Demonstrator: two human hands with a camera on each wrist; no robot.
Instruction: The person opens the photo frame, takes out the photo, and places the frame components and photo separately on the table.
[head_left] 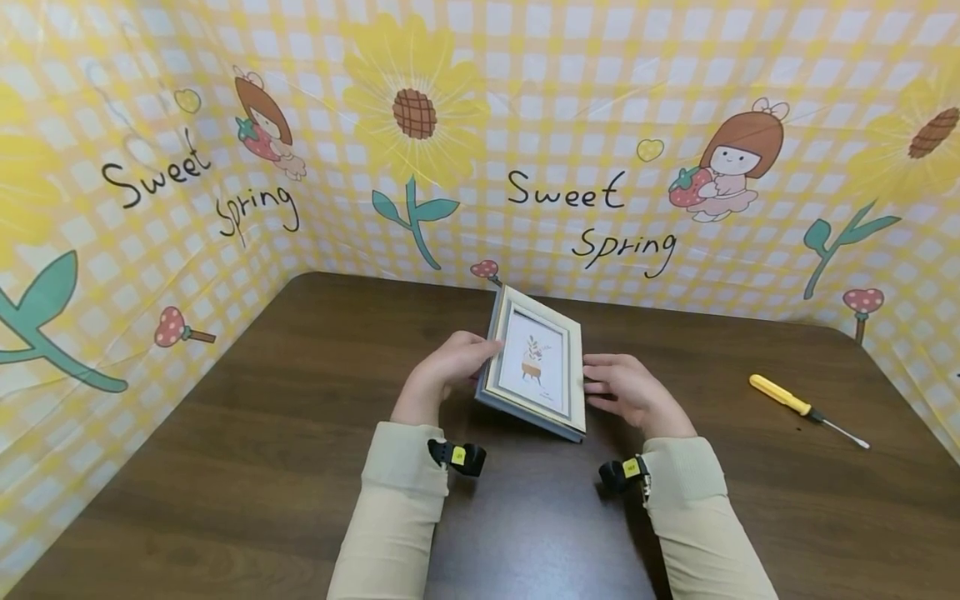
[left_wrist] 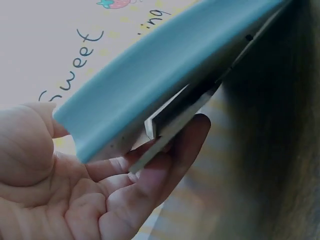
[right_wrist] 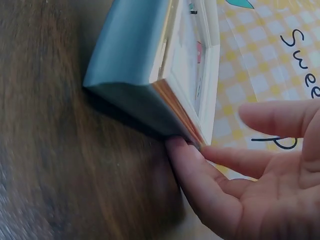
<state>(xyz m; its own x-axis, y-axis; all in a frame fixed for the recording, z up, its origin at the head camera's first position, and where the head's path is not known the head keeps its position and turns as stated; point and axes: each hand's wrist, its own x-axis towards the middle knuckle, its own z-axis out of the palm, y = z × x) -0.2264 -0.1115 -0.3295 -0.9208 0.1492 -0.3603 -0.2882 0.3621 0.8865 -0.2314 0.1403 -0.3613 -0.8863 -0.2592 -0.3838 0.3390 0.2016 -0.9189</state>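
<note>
A cream-fronted picture frame [head_left: 534,358] with pale blue sides leans back, tilted, over the middle of the table; its print shows a plant in a pot on legs. My left hand [head_left: 450,367] grips the left side, thumb at the front edge and fingers behind. In the left wrist view, those fingers [left_wrist: 157,172] lie against a thin flap [left_wrist: 175,132] that stands out from the back. The right hand [head_left: 637,387] is at the opposite side, its fingers fairly straight. Two of its fingertips [right_wrist: 180,147] touch the frame's edge in the right wrist view, thumb apart.
A screwdriver [head_left: 782,396] with a yellow handle lies on the brown wooden table [head_left: 225,467], to the right of the right hand. Behind and to the left, a yellow checked cloth [head_left: 540,100] with printed flowers hangs along the table's edges.
</note>
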